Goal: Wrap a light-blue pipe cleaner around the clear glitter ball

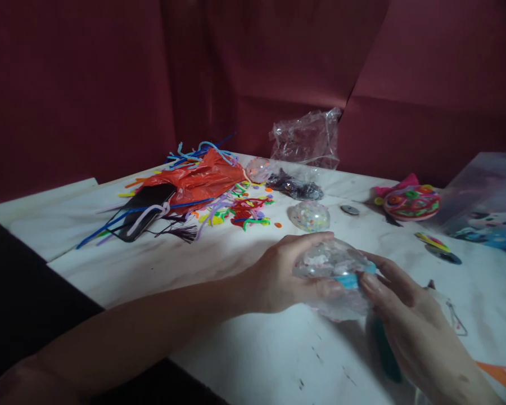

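Note:
My left hand (287, 275) is wrapped round the left side of a clear plastic ball (331, 256), which is held above the table. Pale bits show through its see-through shell. A short light-blue strip (348, 280) lies across the ball's middle. At its right end, my right hand (409, 309) pinches the strip against the ball with thumb and fingers. Just beyond the ball, a clear dome with coloured dots (310, 216) rests on the table. A dark green thing (383, 349), partly hidden, lies beneath my right hand.
Further left are a red plastic bag (211, 177), a black phone (145, 211), pipe cleaners (109, 225) and colourful scraps (248, 211). Crumpled clear wrap (306, 140) leans by the back wall. A decorated round piece (411, 202) and a printed plastic bag (489, 208) are at right.

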Demonstrator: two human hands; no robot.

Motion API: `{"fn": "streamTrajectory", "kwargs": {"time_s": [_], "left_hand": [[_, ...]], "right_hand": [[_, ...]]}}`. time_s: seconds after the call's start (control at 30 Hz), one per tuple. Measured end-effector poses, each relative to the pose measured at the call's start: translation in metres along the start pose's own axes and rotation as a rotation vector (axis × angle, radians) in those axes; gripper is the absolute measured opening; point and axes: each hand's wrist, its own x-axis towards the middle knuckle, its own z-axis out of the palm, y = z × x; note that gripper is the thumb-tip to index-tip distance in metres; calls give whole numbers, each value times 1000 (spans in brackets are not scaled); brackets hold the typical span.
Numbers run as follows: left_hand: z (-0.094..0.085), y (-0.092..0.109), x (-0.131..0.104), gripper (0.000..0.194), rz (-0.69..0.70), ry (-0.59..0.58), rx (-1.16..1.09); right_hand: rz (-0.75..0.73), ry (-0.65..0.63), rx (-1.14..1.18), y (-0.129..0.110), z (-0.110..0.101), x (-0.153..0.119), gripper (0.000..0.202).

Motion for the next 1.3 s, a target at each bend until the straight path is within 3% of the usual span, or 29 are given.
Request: {"fn": "streamTrajectory", "kwargs": {"time_s": [0.23, 0.5, 0.77, 0.87, 1.1, 1.3], "left_hand": [[3, -2, 4, 66, -95, 3, -235], [7, -2, -1, 65, -51, 126, 3], [7, 6, -1, 64, -60, 154, 117], [7, 6, -1, 64, -66, 154, 134], [6, 11, -2, 62, -61, 137, 159], [6, 10, -2, 63, -81, 146, 184]], "right_hand": [[50, -67, 52, -7, 2, 1, 65], [61, -132, 28, -11, 4, 2, 71], [46, -129, -10, -13, 11, 4, 77], [78, -93, -29, -9, 10, 3, 75], [89, 131, -108, -3, 12, 1, 70], [78, 148, -100, -4, 20, -1, 67]]}}
